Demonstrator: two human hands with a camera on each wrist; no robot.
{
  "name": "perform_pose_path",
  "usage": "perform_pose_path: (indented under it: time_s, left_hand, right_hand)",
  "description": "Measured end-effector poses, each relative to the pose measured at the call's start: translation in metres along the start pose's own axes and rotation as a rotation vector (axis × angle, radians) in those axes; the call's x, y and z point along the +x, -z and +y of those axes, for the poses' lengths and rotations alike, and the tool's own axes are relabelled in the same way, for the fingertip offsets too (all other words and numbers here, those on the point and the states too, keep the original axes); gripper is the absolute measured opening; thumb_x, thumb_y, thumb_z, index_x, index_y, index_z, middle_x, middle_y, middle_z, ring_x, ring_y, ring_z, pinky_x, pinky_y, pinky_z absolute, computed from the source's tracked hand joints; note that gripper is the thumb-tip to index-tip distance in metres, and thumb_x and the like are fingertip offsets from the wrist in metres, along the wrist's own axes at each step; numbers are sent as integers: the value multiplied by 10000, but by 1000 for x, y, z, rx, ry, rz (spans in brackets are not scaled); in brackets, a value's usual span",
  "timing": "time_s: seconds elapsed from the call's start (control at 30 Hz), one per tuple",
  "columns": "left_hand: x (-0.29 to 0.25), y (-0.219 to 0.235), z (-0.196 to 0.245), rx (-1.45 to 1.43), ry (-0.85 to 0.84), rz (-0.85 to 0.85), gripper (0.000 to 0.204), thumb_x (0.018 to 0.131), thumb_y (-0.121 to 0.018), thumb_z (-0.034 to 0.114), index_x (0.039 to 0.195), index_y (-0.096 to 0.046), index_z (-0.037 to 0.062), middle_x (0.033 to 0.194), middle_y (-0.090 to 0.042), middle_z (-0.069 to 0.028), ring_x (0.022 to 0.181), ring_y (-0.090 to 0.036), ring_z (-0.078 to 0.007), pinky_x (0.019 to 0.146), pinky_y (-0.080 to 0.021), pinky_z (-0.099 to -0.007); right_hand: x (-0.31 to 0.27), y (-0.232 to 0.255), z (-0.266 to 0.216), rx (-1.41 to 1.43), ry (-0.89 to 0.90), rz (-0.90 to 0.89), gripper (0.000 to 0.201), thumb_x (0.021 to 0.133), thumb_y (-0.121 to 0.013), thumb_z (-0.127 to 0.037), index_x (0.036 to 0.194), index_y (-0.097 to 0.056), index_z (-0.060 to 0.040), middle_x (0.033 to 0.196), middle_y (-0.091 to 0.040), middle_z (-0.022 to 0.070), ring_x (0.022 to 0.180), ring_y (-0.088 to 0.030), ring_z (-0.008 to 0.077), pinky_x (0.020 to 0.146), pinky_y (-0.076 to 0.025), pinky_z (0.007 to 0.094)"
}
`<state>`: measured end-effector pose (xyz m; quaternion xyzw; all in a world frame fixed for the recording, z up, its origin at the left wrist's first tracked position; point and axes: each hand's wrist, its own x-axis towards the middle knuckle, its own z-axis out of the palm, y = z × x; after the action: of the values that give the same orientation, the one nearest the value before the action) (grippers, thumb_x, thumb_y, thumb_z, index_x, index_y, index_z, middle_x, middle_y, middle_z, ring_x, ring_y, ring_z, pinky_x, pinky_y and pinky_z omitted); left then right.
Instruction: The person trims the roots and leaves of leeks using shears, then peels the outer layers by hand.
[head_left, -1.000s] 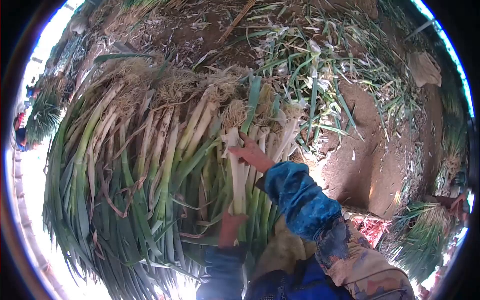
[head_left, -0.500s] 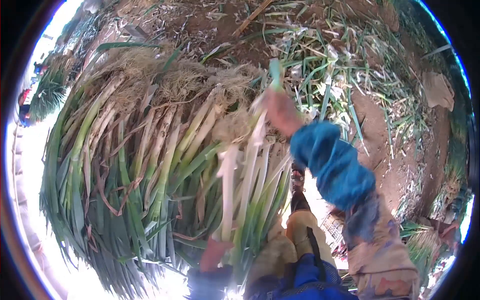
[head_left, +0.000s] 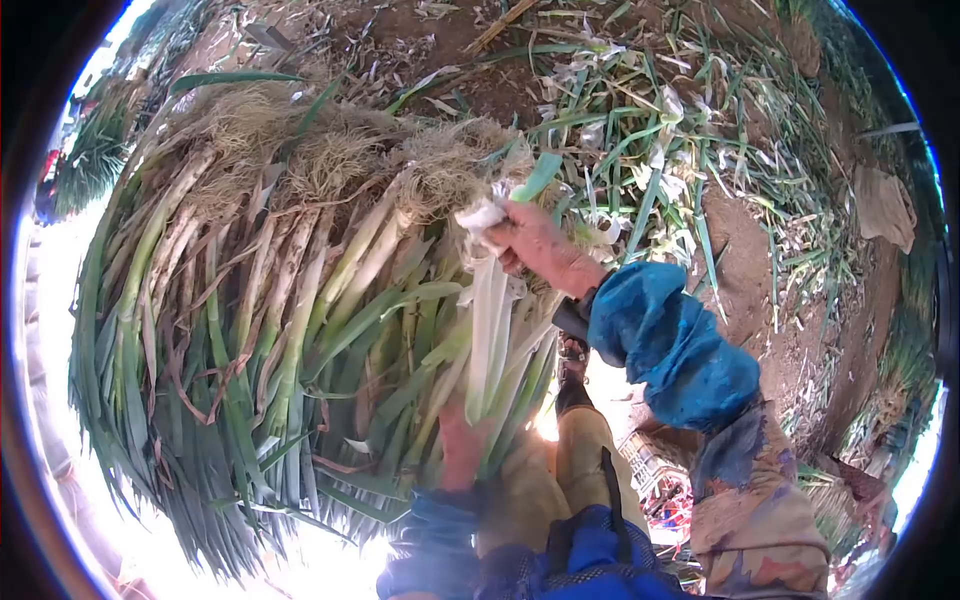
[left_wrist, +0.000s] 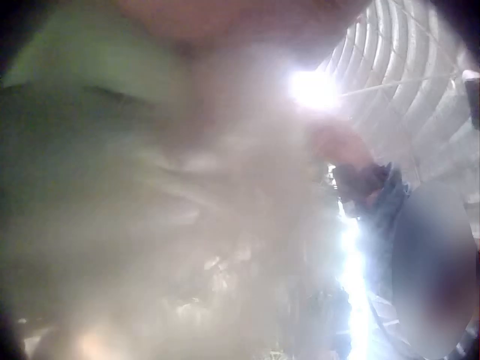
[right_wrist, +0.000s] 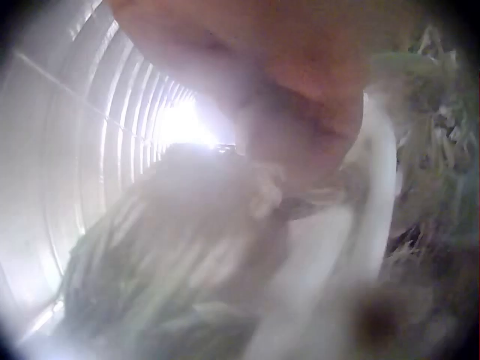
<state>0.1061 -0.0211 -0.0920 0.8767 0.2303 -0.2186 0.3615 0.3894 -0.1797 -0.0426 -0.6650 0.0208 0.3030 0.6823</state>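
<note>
In the head view my right hand [head_left: 540,248] has its fingers curled round whitish peel [head_left: 482,214] at the root end of a leek. A short green leaf strip [head_left: 541,177] sticks out above that hand. Below it, the leek's pale stalk [head_left: 488,335] slants down toward my left hand [head_left: 462,448], which grips lower down among the green parts and is blurred. The right wrist view shows the right hand [right_wrist: 300,90] close up beside white stalks [right_wrist: 380,180]. Haze covers most of the left wrist view, with the left hand [left_wrist: 247,19] along its top.
A large heap of unpeeled leeks [head_left: 250,330] with tangled roots [head_left: 340,165] lies to the left. Peelings and cut leaves [head_left: 640,150] litter the soil [head_left: 740,250] at upper right. A pale crumpled sack [head_left: 885,208] lies at far right. My legs [head_left: 590,460] are below.
My right hand moved from the leek's upper stalk, up and right with a green-tipped strip, then back left to the root end. The left hand stayed low, shifting slightly.
</note>
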Motion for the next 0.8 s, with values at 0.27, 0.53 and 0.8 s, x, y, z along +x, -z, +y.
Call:
perform_pose_path:
  time_s: [0.27,0.53,0.8]
  left_hand:
    - [-28,21,-24,243,-162,160,485,662,-632,111,1123,-507,23,1074,-522,-191,1014,-495,-364,825,-427,-467]
    - [-36,14,4,402,-85,95,594,645,-681,199,1153,-444,3,1084,-477,-197,1052,-441,-390,874,-399,-466]
    - [-21,9,-4,681,-140,205,786,590,-757,293,1211,-387,-15,1247,-384,-226,1101,-403,-406,952,-321,-482]
  right_hand:
    - [54,224,-111,-1128,939,705,181,868,-498,-116,839,-627,8,733,-639,86,661,-629,168,685,-535,255]
    - [35,120,-94,-1162,598,415,614,695,-726,-289,1167,-449,-11,1007,-578,162,891,-590,277,776,-490,357]
    - [-15,-113,63,-1408,665,-402,942,539,-792,-260,1352,-342,-103,1323,-345,185,1174,-385,395,919,-363,523]
